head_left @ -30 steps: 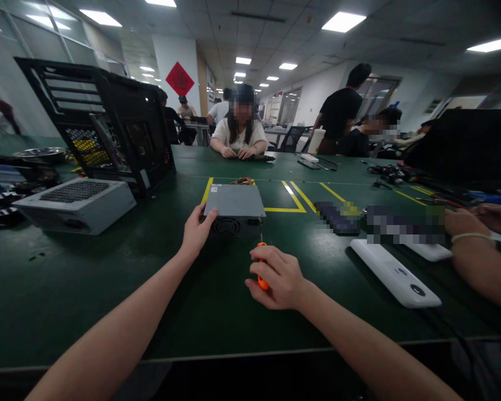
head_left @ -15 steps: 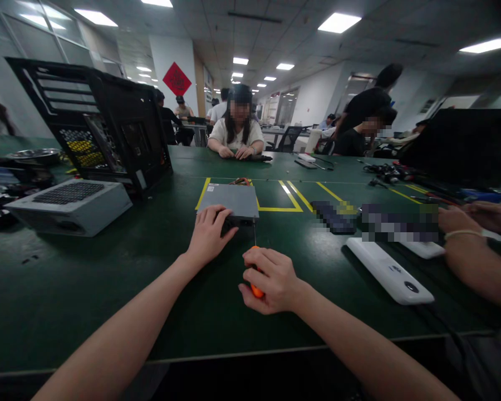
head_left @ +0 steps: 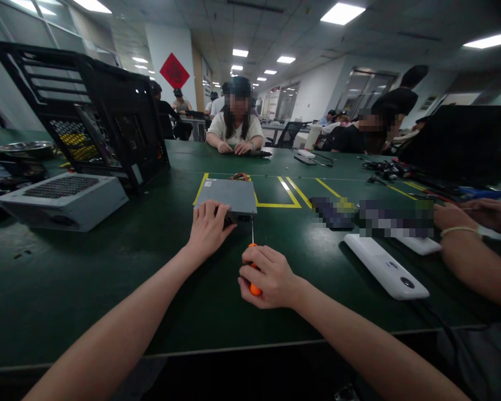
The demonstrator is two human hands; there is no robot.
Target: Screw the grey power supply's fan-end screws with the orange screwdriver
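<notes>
A small grey computer power supply (head_left: 234, 192) lies on the green table, with coloured wires (head_left: 239, 176) at its far side. My left hand (head_left: 211, 225) grips its near left corner, fingers over the top and thumb along the front face. In my right hand (head_left: 269, 275) is a screwdriver (head_left: 255, 289) with an orange handle, the fingers wrapped round it. Its thin shaft points away from me to the near face of the power supply, close to the right corner. Whether the tip sits in a screw is too small to tell.
At left stand a larger grey power supply (head_left: 67, 200) and an open black computer case (head_left: 108, 117). To the right lie a white power bank-like device (head_left: 386, 267) and a co-worker's hands (head_left: 457, 220). Another person (head_left: 235, 120) sits opposite. Yellow tape (head_left: 275, 205) marks the table.
The camera view has shifted slightly, moving the scene a little left and up. Both hands keep their holds, and the screwdriver stays against the near face of the power supply.
</notes>
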